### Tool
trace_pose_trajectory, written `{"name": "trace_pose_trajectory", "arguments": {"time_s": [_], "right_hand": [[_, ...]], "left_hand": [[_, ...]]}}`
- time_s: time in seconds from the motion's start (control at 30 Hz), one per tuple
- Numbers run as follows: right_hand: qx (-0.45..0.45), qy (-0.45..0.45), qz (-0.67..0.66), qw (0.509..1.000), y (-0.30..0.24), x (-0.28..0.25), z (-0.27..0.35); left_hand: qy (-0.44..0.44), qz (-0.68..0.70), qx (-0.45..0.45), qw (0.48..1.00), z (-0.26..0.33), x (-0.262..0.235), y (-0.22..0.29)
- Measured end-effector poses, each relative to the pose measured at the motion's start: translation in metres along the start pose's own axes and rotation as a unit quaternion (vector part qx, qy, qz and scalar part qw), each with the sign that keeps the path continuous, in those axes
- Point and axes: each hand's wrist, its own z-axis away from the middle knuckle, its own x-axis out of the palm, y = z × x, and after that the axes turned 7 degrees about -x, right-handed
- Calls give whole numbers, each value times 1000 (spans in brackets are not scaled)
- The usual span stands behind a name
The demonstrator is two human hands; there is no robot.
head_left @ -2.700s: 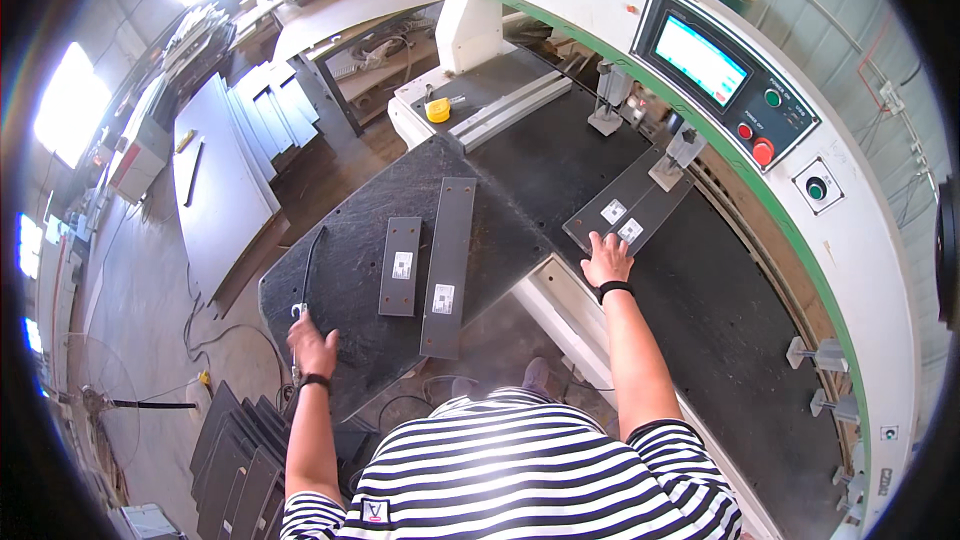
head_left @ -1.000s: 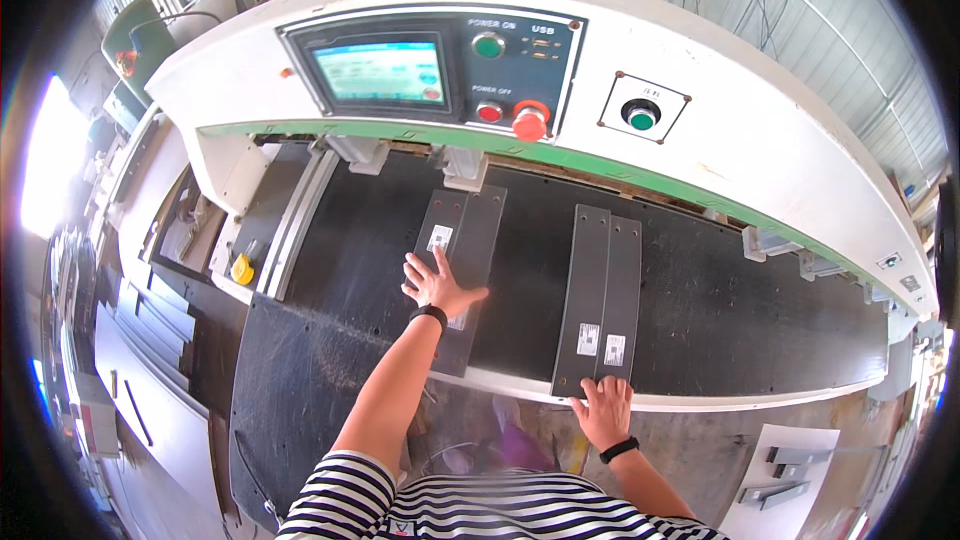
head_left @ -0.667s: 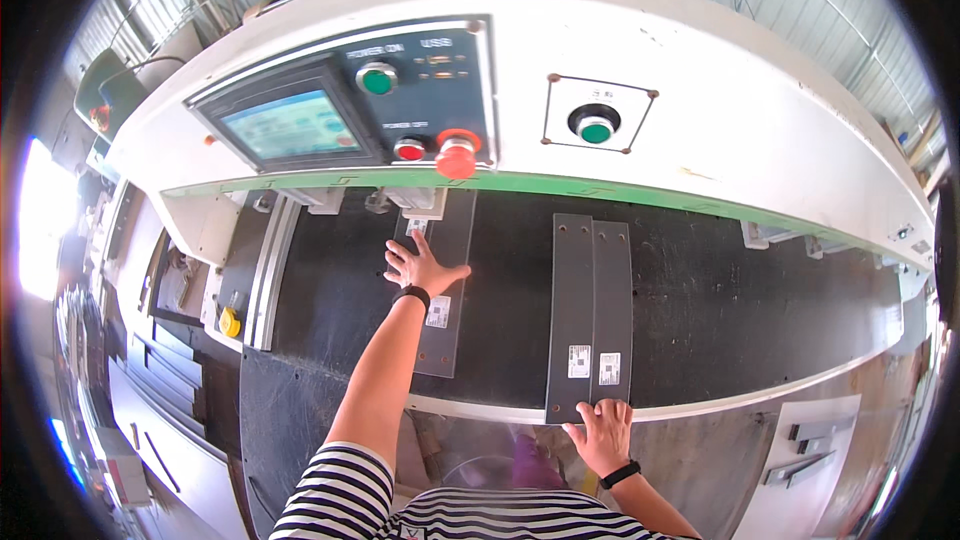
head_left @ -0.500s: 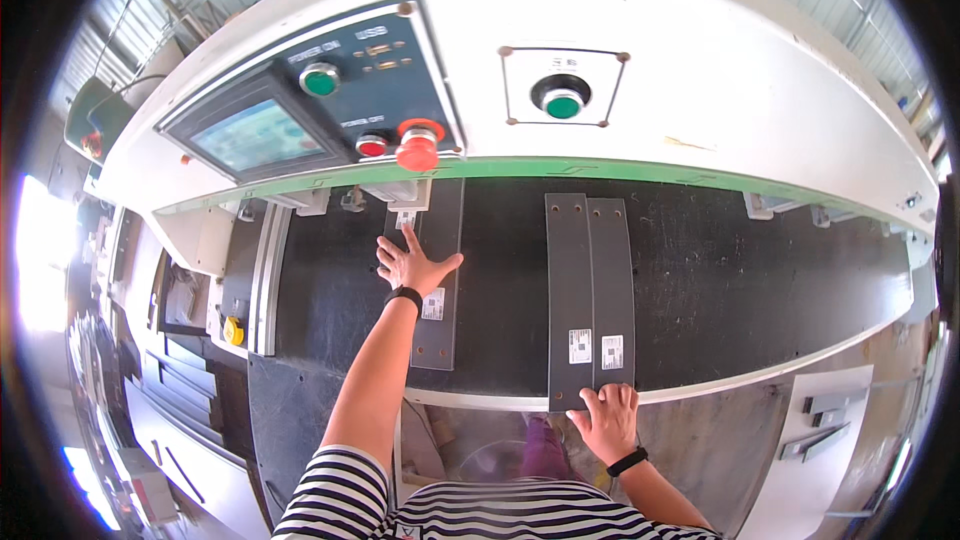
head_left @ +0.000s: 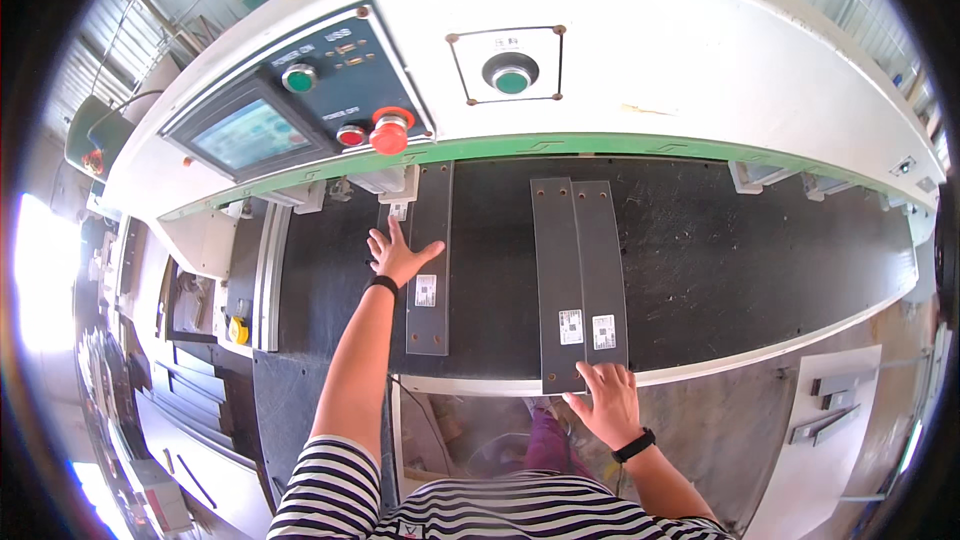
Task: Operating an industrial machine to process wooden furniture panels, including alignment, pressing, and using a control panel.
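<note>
Both bare hands are over a black table [head_left: 700,275] beneath a white machine housing [head_left: 690,60] with a green lower edge. The left hand [head_left: 397,255] lies across the left-hand group of dark grey panels, its fingers spread wide and the thumb reaching out over the long left panel [head_left: 428,220]; whether the palm presses down cannot be told. Just left of that panel lies another grey panel [head_left: 398,211], mostly hidden by the hand and by a pale clamp foot [head_left: 412,183]. The right hand [head_left: 608,405] is at the near end of a second pair, a longer grey panel [head_left: 560,270] and a shorter grey panel [head_left: 600,270] lying side by side, edges together. Its fingers are bent against the near ends with the thumb held apart; whether they pinch an edge cannot be told. The longer one's near end juts past the table's white front edge [head_left: 680,373]. The two pairs are well apart, and white labels [head_left: 570,327] show on the panels. Above, the housing carries a screen [head_left: 252,135], a red mushroom button [head_left: 389,134] and green buttons [head_left: 513,80]. A yellow tape measure [head_left: 238,330] sits at far left, and at lower right a white board [head_left: 825,440] bears grey strips [head_left: 835,423].
</note>
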Motion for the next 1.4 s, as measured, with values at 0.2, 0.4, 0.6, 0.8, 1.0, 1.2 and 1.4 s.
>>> {"name": "trace_pose_trajectory", "arguments": {"time_s": [0.2, 0.4, 0.6, 0.8, 1.0, 1.2, 1.4], "right_hand": [[-96, 136, -235, 958, -65, -107, -76], [-175, 368, -89, 909, -84, -171, -219], [-205, 383, 20, 900, -93, -159, -291], [-181, 385, 18, 905, -86, -158, -303], [-158, 371, 31, 915, -88, -157, -292], [-121, 285, -53, 949, -91, -117, -182], [120, -3, 91, 989, 34, 23, -45]], "left_hand": [[184, 119, 205, 954, 67, -2, -94], [90, 188, 227, 951, 214, -4, -167], [138, 310, -48, 939, 348, -7, -290], [267, 240, -200, 912, 452, 33, -405], [362, -20, -392, 846, 505, 50, -450], [195, 20, -623, 757, 533, 57, -513], [172, 34, -578, 797, 557, 77, -564]]}}
